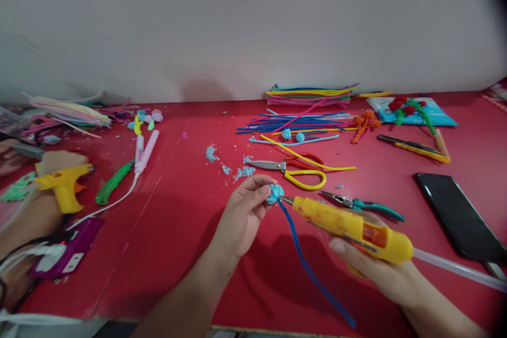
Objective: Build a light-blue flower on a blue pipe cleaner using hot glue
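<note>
Between the fingertips of my left hand (245,211) is a small light-blue fuzzy ball (274,194). A dark-blue pipe cleaner (303,259) hangs from the ball and curves down toward the table's front edge. My right hand (368,259) is wrapped round the grip of a yellow hot glue gun (336,220), with a clear glue stick (455,266) jutting out of its back. The gun's metal nozzle is at the ball, by the top of the pipe cleaner; whether glue is coming out I cannot tell.
Scissors (304,171) and pliers (364,206) lie just beyond my hands. Pipe cleaners (293,124) and two blue balls (293,135) are farther back. A phone (459,216) lies right. At left, a co-worker's arm (43,206) is near another glue gun (65,185) and a purple power strip (71,251).
</note>
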### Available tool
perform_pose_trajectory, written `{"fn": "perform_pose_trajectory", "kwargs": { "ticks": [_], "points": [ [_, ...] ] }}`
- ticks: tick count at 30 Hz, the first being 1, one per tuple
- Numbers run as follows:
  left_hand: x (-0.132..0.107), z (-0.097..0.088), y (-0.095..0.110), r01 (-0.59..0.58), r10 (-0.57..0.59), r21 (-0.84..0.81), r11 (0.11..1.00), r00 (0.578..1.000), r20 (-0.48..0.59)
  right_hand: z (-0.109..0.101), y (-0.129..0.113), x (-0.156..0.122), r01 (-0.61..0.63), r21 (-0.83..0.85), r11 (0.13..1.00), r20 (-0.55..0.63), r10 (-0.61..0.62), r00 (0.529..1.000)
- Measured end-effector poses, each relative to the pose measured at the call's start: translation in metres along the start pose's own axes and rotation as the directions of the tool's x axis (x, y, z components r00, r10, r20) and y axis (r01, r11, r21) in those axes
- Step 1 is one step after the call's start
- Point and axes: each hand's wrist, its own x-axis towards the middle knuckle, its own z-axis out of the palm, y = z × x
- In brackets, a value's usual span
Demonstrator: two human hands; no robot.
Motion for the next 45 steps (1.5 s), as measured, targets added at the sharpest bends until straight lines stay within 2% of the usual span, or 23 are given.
{"fn": "perform_pose_trajectory", "kwargs": {
  "ticks": [6,15,26,45],
  "points": [
    [0.0005,0.0002,-0.0001,0.004,-0.004,0.001,1.000,1.000,-0.007,-0.0005,0.0018,-0.0001,0.024,-0.023,0.999,0.002,-0.024,1.000],
    [0.0002,0.0001,-0.0007,0.002,-0.002,-0.006,1.000,1.000,0.009,-0.0001,0.0018,-0.0003,0.006,-0.003,1.000,0.008,-0.006,1.000],
    [0.0003,0.0002,-0.0008,0.013,-0.013,0.008,1.000,1.000,-0.024,0.0002,0.0033,-0.0013,-0.009,0.049,0.999,0.012,0.009,1.000],
    [0.0021,-0.0026,-0.0024,0.017,-0.017,0.001,1.000,1.000,-0.004,0.0011,0.0036,-0.0003,0.005,-0.026,1.000,0.044,-0.004,0.999]
  ]
}}
